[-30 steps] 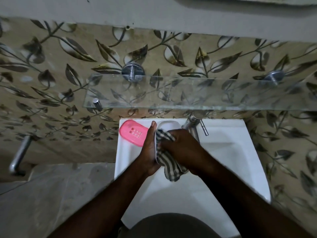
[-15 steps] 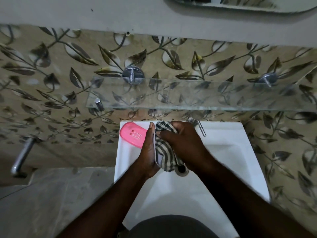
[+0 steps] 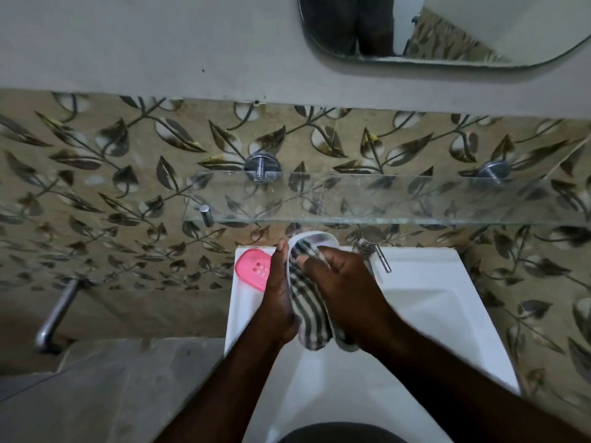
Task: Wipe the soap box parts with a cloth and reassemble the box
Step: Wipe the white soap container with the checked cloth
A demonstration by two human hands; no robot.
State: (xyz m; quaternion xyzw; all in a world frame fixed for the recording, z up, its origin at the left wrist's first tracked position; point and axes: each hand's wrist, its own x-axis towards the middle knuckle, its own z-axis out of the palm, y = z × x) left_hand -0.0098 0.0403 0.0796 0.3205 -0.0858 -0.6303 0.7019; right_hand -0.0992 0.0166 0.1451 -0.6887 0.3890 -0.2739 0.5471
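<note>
Over white basin point(image 3: 431, 314), L hand point(image 3: 277, 302) grips tray point(image 3: 319, 237); R hand point(image 3: 347, 292), cloth point(image 3: 308, 310).

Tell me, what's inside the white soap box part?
The striped cloth lies in the white soap box part, pushed in by fingers of the right hand. The left hand holds it. Its floor is hidden.

My one head camera (wide-angle) looks steeply down, close over the sink point(image 3: 431, 318), facing the wall point(image 3: 128, 187) behind its back edge.
</note>
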